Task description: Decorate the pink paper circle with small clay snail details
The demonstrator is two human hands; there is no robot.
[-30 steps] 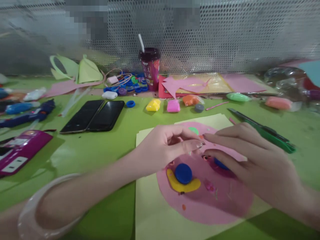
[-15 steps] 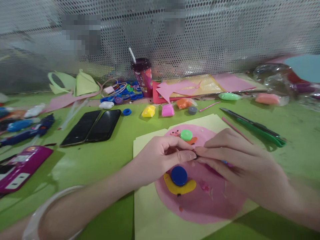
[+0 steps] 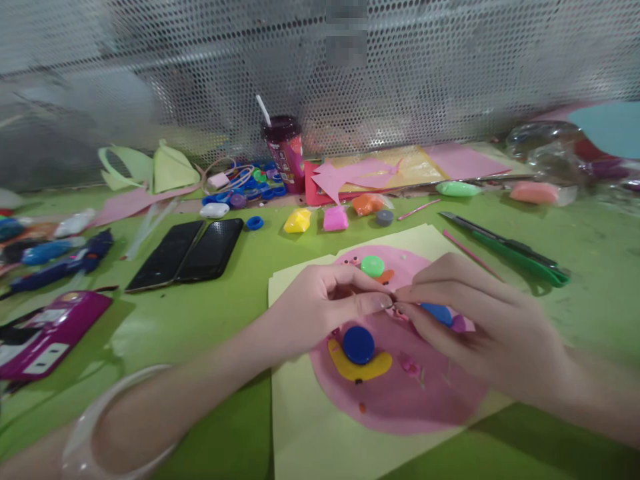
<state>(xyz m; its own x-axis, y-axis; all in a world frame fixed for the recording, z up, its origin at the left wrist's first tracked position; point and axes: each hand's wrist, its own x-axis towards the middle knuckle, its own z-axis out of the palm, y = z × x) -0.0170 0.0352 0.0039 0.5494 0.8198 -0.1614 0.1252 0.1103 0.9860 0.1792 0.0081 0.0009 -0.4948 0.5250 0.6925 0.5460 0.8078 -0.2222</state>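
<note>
My left hand [image 3: 325, 310] pinches a tiny dark piece between thumb and forefinger, too small to name. Against it, the fingertips of my right hand [image 3: 465, 320] press together at the same spot. Both hover over a pink paper circle [image 3: 400, 407] that lies on pale yellow sheets [image 3: 305, 427]. On the circle are a dark blue round cap [image 3: 359, 345] on a yellow curved clay piece [image 3: 383, 367], a green disc [image 3: 373, 267] above an orange piece, and a small pink flower [image 3: 411, 366]. A blue disc [image 3: 437, 313] shows partly behind my right hand.
A green utility knife [image 3: 510, 250] lies at the right. Behind the sheets are yellow [image 3: 298, 221], pink [image 3: 335, 218] and orange clay packs [image 3: 369, 204]. Two dark phones [image 3: 210, 250], a magenta box-like object [image 3: 57, 333] and a lidded cup with straw [image 3: 286, 153] stand or lie farther left.
My right hand's fingers have shifted slightly, uncovering more of the blue disc and a purple piece. Both hands stay together at the same small item; the view has moved a little.
</note>
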